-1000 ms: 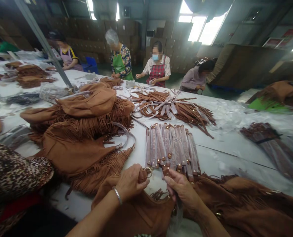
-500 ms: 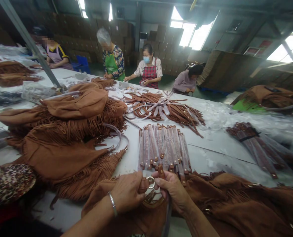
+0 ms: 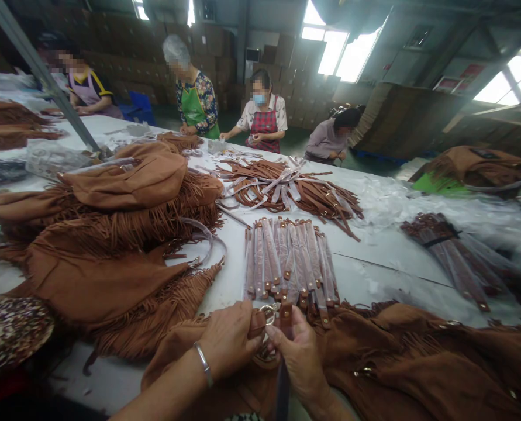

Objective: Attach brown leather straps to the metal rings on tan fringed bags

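Observation:
My left hand (image 3: 231,336) is closed on a short brown leather tab carrying a gold ring (image 3: 269,314). The tab belongs to a brown bag (image 3: 176,362) lying under my hands. My right hand (image 3: 297,351), also closed, pinches a brown strap (image 3: 285,321) just right of the ring; its lower length hangs down past my palm. A small metal part shows between strap and ring, but whether they are joined I cannot tell. Just beyond my hands lies a row of plastic-wrapped straps (image 3: 282,254) with brown studded ends.
Brown fringed bags (image 3: 111,251) are heaped at left, and another bag (image 3: 418,356) lies at right. Loose straps (image 3: 286,184) are piled mid-table, with a tied strap bundle (image 3: 448,251) at right. Several people work along the far edge, one in a green apron (image 3: 196,111).
My right hand has shifted slightly left and turned, bringing the strap upright beside the ring. My left hand keeps its hold on the tab. The whole view has shifted a little.

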A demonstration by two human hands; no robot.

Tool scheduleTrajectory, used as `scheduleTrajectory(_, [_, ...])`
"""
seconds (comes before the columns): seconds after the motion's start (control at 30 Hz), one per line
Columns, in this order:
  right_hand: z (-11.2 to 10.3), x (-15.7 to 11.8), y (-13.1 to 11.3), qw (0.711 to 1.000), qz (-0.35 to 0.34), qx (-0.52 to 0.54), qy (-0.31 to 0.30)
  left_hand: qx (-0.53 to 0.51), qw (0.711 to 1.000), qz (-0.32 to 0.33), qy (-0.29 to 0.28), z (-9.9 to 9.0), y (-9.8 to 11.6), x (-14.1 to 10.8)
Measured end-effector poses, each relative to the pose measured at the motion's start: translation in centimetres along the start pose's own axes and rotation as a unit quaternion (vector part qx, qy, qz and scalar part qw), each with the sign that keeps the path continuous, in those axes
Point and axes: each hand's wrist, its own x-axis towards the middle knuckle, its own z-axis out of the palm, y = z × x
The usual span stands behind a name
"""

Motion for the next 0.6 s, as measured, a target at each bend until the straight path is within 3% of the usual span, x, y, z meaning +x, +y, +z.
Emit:
scheduleTrajectory(0.23, [1.3,-0.2,2.2,0.983,-0.124,-0.058,0.120,-0.016,0.999,-0.007,0.047,1.2,0.3,-0.1])
scheduleTrajectory(0.37, [0.6,0.5,1.5,0.970,-0.141,-0.126,0.155,-0.037,0.987,0.087,0.131,2.5,-0.1,0.0])
scheduleTrajectory(0.47, [-0.4,1.4,0.7,0.958,-0.152,-0.213,0.116,-0.031,0.970,0.139,0.200,3.0,-0.6,0.2])
scheduleTrajectory(0.6, [-1.0,2.4,0.1,0.969,-0.140,-0.201,0.008,-0.019,0.945,0.115,0.306,2.6,-1.4,0.5])
